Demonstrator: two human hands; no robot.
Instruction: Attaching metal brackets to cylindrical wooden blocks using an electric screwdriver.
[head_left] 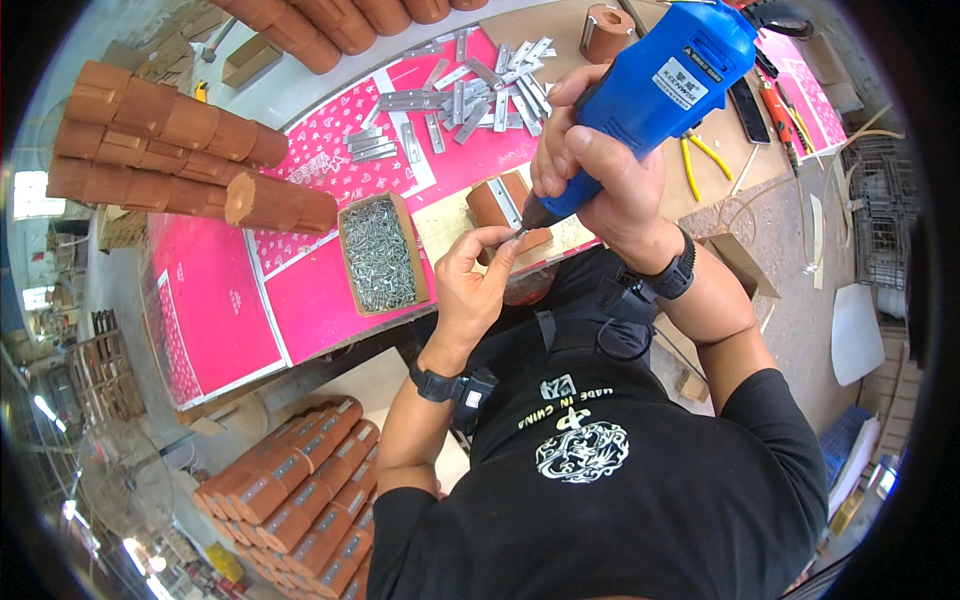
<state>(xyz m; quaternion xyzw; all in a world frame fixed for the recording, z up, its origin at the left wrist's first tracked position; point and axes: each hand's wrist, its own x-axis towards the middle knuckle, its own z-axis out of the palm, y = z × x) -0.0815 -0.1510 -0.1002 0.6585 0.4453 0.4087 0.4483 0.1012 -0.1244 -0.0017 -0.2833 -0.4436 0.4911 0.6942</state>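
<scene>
My right hand (610,180) is wrapped round a blue electric screwdriver (660,85), its dark nose tilted down to the left. At the tip of its bit, my left hand (478,285) pinches a small screw, mostly hidden by the thumb and finger. Just beyond the fingertips lies a reddish-brown block with a rounded side (487,208), and a silvery metal strip (506,203) runs along it. The block rests on a pale wooden board (440,222) at the table's near edge. Left of my left hand stands an open cardboard box of screws (380,255).
Loose metal strips (465,100) are heaped on the pink-covered table (215,300). Reddish-brown rounded pieces (165,145) are stacked at the left, with more (300,490) below the table. Yellow-handled pliers (705,160) and a dark phone (750,110) lie at the right.
</scene>
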